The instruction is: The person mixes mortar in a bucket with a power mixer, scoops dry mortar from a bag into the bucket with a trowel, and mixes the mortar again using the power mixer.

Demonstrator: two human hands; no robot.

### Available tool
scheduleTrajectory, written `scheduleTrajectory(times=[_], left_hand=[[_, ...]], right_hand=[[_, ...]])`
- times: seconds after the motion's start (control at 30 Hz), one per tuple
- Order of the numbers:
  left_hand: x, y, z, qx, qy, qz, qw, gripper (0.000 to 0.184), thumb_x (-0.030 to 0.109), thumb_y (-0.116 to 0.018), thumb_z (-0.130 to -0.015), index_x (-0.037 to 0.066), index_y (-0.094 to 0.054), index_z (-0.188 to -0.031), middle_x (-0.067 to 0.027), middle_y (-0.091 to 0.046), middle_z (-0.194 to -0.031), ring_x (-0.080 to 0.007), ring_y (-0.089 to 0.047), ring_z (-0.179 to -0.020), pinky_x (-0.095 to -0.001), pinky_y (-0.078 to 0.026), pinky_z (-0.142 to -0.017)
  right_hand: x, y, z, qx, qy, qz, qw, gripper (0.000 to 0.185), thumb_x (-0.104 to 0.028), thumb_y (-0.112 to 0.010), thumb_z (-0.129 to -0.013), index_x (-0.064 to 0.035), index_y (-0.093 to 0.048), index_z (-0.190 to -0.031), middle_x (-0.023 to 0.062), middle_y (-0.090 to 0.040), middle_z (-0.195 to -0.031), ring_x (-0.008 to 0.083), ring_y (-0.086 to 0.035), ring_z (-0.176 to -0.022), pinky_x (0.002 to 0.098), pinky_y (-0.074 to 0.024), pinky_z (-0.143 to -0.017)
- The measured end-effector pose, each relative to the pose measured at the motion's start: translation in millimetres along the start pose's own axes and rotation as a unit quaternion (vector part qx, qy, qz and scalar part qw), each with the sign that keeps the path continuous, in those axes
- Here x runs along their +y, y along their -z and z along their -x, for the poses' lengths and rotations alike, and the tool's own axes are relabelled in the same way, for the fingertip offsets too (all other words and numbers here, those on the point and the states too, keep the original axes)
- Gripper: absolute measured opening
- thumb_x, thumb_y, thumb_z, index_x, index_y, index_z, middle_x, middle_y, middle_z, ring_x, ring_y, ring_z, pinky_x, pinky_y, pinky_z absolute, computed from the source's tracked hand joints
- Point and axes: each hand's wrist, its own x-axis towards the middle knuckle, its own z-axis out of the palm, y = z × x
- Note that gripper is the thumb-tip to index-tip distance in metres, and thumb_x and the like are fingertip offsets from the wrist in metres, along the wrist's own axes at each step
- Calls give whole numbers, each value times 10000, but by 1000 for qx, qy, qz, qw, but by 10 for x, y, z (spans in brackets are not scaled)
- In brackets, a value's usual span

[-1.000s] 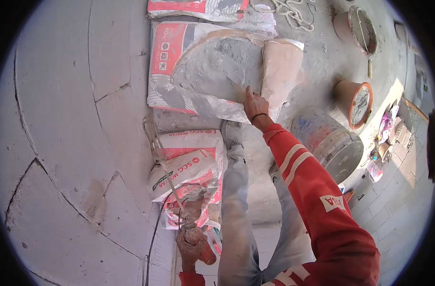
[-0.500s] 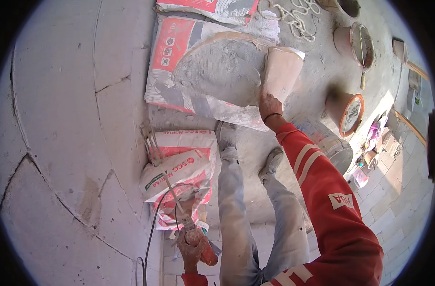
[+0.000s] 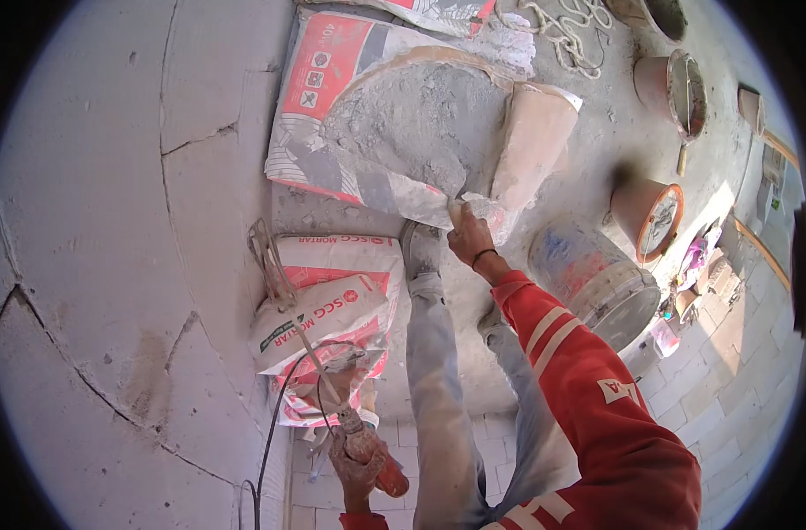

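Note:
My left hand (image 3: 354, 473) is wrapped round the dusty orange body of a power mixer (image 3: 391, 477). The mixer's shaft runs up to a wire mixing paddle (image 3: 272, 269), which is in the air beside the wall. My right hand (image 3: 470, 237) is closed on the near paper edge of a torn-open mortar bag (image 3: 319, 53). Grey powder (image 3: 420, 124) lies exposed in the bag. A folded-back paper flap (image 3: 533, 141) stands at the opening's right side.
Folded SCG mortar bags (image 3: 332, 305) lie by the block wall (image 3: 94, 221), with a black cable (image 3: 263, 450) below. To the right stand a large smeared bucket (image 3: 588, 274), an orange-rimmed bucket (image 3: 659, 221) and another bucket (image 3: 677, 93). White rope (image 3: 566, 35) lies at the top.
My right hand has moved from the folded flap down and left to the bag's near edge, lifting it. The powder has shifted toward that edge. My left hand keeps hold of the mixer.

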Motion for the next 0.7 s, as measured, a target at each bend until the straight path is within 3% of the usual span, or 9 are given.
scheduleTrajectory(times=[0.13,0.17,0.27,0.4,0.43,0.53,0.57,0.6,0.7], left_hand=[[91,-69,-49,-9,25,-15,1000,491,50,-810,-731,4,-583,-1164,-77,-664,-984,-195,-696,-847,-357,-595,-780],[200,-94,-36,-11,38,-17,999,508,54,-819,-719,1,-595,-1171,-81,-663,-989,-193,-695,-860,-351,-587,-791],[286,-136,-33,2,8,6,1000,378,61,-813,-707,10,-639,-1039,-66,-683,-877,-180,-680,-760,-331,-562,-715],[550,-199,-70,32,1,-26,999,366,53,-817,-705,4,-643,-1023,-71,-687,-891,-168,-681,-759,-343,-571,-714],[444,-162,-77,34,-7,-48,998,385,57,-835,-693,3,-641,-1020,-70,-678,-890,-170,-681,-761,-341,-572,-710],[419,-188,-84,35,74,44,996,393,72,-851,-685,-2,-637,-1006,-67,-668,-877,-174,-680,-756,-335,-570,-699],[221,-85,-76,33,30,-12,999,392,77,-848,-689,0,-634,-1007,-67,-665,-875,-178,-675,-758,-338,-564,-706],[207,-45,-139,35,-14,-70,997,391,83,-845,-692,1,-631,-1008,-66,-662,-873,-182,-671,-760,-342,-557,-712],[376,-135,-70,23,80,57,995,391,94,-833,-700,11,-630,-1024,-64,-661,-879,-185,-653,-780,-356,-542,-749]], right_hand=[[-424,-160,-490,12,121,4,993,594,-167,-617,-848,48,-447,-1375,346,-659,-1114,517,-629,-1080,562,-508,-957],[-503,-27,-483,-41,81,-20,996,613,-167,-611,-849,47,-461,-1404,358,-645,-1155,510,-600,-1146,544,-480,-1013],[-441,-14,-482,-46,95,-28,994,639,-172,-615,-846,50,-455,-1423,340,-647,-1179,508,-591,-1168,538,-474,-1027],[-347,171,-663,-128,120,-49,983,678,-211,-662,-834,40,-450,-1427,315,-630,-1243,484,-589,-1195,526,-469,-1034],[-270,129,-720,-101,138,-51,984,696,-232,-681,-831,17,-451,-1438,314,-612,-1273,469,-588,-1207,503,-476,-1033],[-120,246,-713,-91,175,-53,979,703,-250,-692,-831,2,-454,-1443,309,-604,-1289,464,-589,-1209,482,-481,-1036],[-217,343,-791,-163,146,-39,975,710,-262,-696,-835,13,-451,-1442,305,-598,-1300,455,-587,-1212,471,-481,-1037],[-372,303,-911,-145,168,-43,974,698,-259,-694,-837,17,-457,-1432,305,-599,-1292,455,-590,-1207,475,-482,-1034],[-378,237,-948,-105,190,-38,975,662,-253,-686,-841,29,-473,-1401,303,-604,-1267,454,-598,-1189,486,-482,-1026]])
